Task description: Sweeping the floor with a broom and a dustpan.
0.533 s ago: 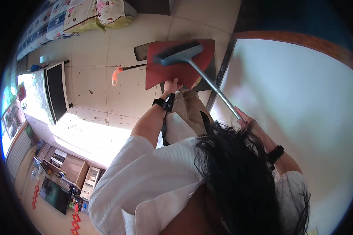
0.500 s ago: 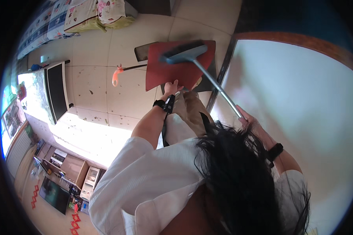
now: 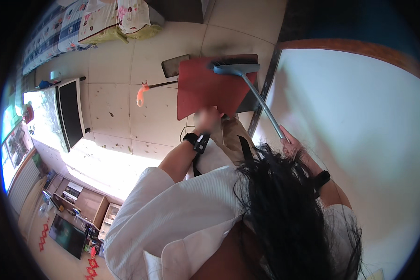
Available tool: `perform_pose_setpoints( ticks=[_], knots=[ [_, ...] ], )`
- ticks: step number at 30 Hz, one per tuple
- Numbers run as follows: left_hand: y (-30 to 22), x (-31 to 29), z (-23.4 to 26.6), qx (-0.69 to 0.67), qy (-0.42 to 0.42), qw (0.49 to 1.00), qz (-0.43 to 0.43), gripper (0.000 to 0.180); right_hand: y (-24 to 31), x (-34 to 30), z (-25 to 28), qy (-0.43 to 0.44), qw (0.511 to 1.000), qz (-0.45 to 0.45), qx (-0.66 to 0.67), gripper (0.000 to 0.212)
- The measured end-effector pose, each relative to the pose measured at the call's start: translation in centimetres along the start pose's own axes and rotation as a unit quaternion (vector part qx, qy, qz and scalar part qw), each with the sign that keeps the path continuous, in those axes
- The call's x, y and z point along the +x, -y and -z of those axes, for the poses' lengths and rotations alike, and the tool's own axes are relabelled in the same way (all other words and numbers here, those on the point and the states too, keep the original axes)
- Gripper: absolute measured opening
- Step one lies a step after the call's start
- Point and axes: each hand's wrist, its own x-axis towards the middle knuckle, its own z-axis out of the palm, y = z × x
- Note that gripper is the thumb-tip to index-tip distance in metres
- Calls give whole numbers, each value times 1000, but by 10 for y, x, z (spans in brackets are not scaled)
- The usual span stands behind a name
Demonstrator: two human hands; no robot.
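Note:
My right hand (image 3: 291, 142) is closed round the handle of a broom (image 3: 261, 100). The broom's blue-grey head, with dark bristles, lies across the far right part of a flat red sheet (image 3: 203, 86). My left hand (image 3: 207, 120), blurred by motion, grips the near edge of that sheet, just in front of my legs. From under the sheet's left side sticks a dark rod with a hooked orange handle (image 3: 141, 94). What the rod joins is hidden.
A dark, shallow, tray-like thing (image 3: 173, 66) lies at the sheet's far left corner. Dark bits are scattered on the tiled floor (image 3: 109, 100). A white panel (image 3: 354, 116) stands close on my right. Patterned cloth (image 3: 98, 23) hangs at the far left, near a low black-and-white table (image 3: 70, 114).
The broom head has moved right across the red sheet. My left hand and the sheet's near edge have come slightly closer to me.

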Motion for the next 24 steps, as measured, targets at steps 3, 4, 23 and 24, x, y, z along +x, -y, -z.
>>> perform_pose_setpoints(
  ticks=[3, 4, 23, 24],
  knots=[
    [9, -9, 7, -26, 15, 999, 28, 27, 0, 12, -12, -28, 997, 17, -73, 50],
    [10, -13, 6, -15, 20, 999, 32, 28, 12, 16, -14, -50, 995, -8, -81, 52],
    [111, -80, 42, 40, -47, 998, 14, 30, -53, 22, -94, 69, 996, 42, 27, 56],
    [114, -83, 39, 42, -42, 998, 12, 30, -60, 30, -93, 90, 995, 37, 18, 57]
  ],
)
